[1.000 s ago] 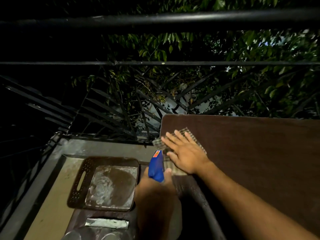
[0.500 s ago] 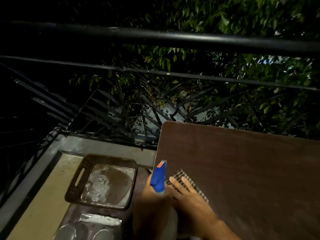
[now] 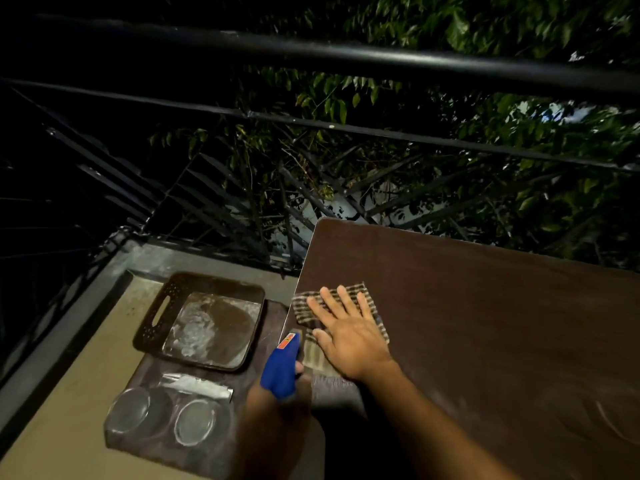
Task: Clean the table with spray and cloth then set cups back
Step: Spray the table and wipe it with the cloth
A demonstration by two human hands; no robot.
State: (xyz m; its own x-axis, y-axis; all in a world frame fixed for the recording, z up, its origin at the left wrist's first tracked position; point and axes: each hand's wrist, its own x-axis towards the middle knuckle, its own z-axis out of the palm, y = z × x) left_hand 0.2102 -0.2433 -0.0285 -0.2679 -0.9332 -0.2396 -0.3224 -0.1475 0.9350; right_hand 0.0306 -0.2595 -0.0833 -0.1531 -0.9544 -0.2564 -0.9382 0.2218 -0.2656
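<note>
So it's dark out, balcony setup with a black railing [image 3: 346, 57] and leafy branches [image 3: 433, 161] behind it. The right hand [image 3: 346, 327] is laid flat on a checked cloth [image 3: 349, 299], fingers straight and spread a bit, pressing it down onto the brown desk [image 3: 485, 323] close to the desk's left edge, nearer the far corner than the near one. The cloth sticks out past the fingertips and also hangs out under the wrist side.

The left hand [image 3: 277, 410] is wrapped around a spray bottle [image 3: 280, 368], blue head with a small orange label on top, nozzle pointing away from the person. It's held just left of the desk edge, right beside the other hand's wrist. The bottle body below the hand is hidden, so can't say much about it.

Off to the left, lower down, there's a smaller dark surface [image 3: 145, 368] carrying a brown tray [image 3: 152, 313] with a slot handle and a whitish smear across its bottom. Nearer the person sit two clear glass cups [image 3: 166, 415], side by side, with a strip of something silvery [image 3: 197, 388] lying between them and the tray. The cups are well apart from the desk top being wiped.
</note>
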